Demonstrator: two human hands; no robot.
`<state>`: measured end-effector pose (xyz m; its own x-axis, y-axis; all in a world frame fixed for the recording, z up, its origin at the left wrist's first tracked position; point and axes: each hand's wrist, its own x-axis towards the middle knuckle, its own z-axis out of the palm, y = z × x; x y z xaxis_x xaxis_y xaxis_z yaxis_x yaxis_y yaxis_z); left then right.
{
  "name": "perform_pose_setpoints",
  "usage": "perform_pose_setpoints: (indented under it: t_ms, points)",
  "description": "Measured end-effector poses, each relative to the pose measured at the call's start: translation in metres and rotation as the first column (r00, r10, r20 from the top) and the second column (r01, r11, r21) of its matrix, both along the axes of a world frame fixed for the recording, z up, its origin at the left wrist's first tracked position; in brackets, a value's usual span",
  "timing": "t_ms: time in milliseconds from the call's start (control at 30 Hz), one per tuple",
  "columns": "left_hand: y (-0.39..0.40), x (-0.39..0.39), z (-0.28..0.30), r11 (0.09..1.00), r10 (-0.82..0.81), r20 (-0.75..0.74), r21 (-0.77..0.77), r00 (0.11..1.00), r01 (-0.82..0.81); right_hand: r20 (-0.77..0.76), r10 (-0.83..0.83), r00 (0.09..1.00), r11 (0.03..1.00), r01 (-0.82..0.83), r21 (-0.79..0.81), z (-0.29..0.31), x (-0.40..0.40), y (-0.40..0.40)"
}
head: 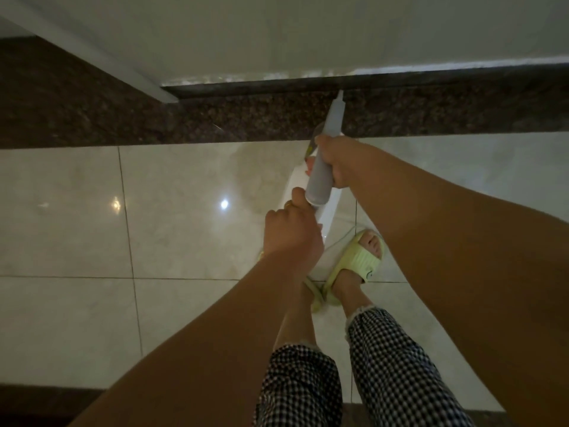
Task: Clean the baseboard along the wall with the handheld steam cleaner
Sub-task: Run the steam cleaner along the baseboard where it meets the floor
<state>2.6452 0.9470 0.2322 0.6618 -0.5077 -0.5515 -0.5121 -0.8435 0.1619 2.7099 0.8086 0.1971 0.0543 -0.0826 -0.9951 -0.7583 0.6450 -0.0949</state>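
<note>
Gripping the steam cleaner [320, 180] at its rear, my left hand [292, 232] curls tight; my right hand [338, 161] wraps its grey barrel farther up. Its nozzle meets the dark baseboard [277, 84]; my hands hide its white body.

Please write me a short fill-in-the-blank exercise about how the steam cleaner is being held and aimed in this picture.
1. The steam cleaner is held with ____ hands.
2. Its nozzle tip points at the dark ____ below the white wall.
3. The right hand grips the grey barrel, while the ____ hand grips the rear end.
4. The person wears pale green ____ on the tiled floor.

Missing words: two; baseboard; left; slippers
</note>
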Motion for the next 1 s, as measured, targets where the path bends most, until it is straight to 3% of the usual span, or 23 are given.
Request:
perform_pose_setpoints:
  t_ms: [200, 433, 700, 900, 1000]
  points:
    - [-0.016, -0.019, 0.011, 0.998, -0.056, 0.03, 0.006, 0.998, 0.056, -0.008, 0.087, 0.996, 0.995, -0.088, -0.055, 0.012, -0.016, -0.011]
    - [-0.023, -0.039, 0.05, 0.985, -0.166, -0.035, -0.046, 0.986, 0.164, -0.056, -0.023, 0.998, 0.995, 0.018, -0.095, 0.046, -0.055, -0.026]
    - [-0.035, -0.059, 0.086, 0.978, -0.096, -0.026, -0.187, 0.995, 0.089, -0.012, 0.032, 0.999, 0.988, -0.033, -0.15, 0.097, -0.07, -0.044]
    - [-0.033, -0.052, 0.093, 0.974, -0.088, 0.031, -0.206, 0.996, 0.093, -0.028, 0.074, 0.997, 0.982, -0.078, -0.174, 0.1, -0.058, -0.04]
    - [-0.026, -0.041, 0.09, 0.981, -0.138, -0.009, -0.139, 0.99, 0.135, -0.023, 0.076, 0.997, 0.982, -0.079, -0.173, 0.097, -0.051, -0.034]
